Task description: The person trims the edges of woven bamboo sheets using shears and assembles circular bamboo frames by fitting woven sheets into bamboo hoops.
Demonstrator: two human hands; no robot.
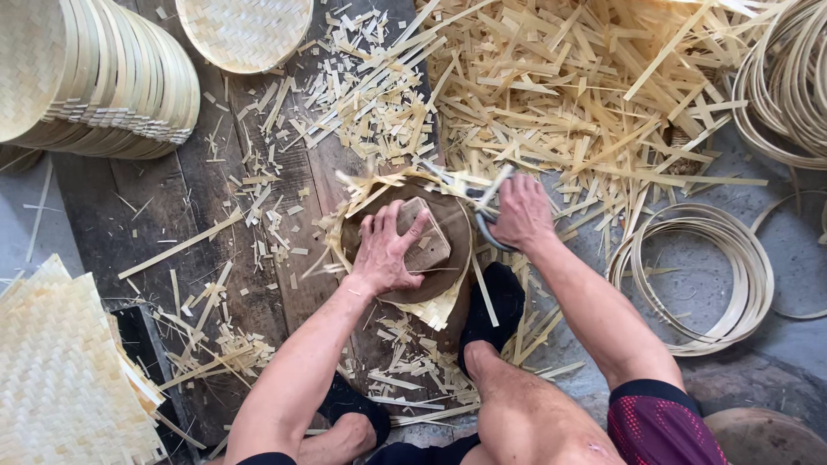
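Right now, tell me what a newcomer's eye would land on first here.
The two hands at the centre: the left hand presses a wooden block on a round brown form, while the right hand works shears at its edge. Pale bamboo scraps lie heaped behind, and woven trays are stacked top left.

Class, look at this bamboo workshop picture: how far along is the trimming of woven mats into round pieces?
Done: a stack of round woven trays and heaps of offcuts. In hand: the left hand presses a wooden block on a round form while the right hand works shears. Left: a pile of square woven mats.
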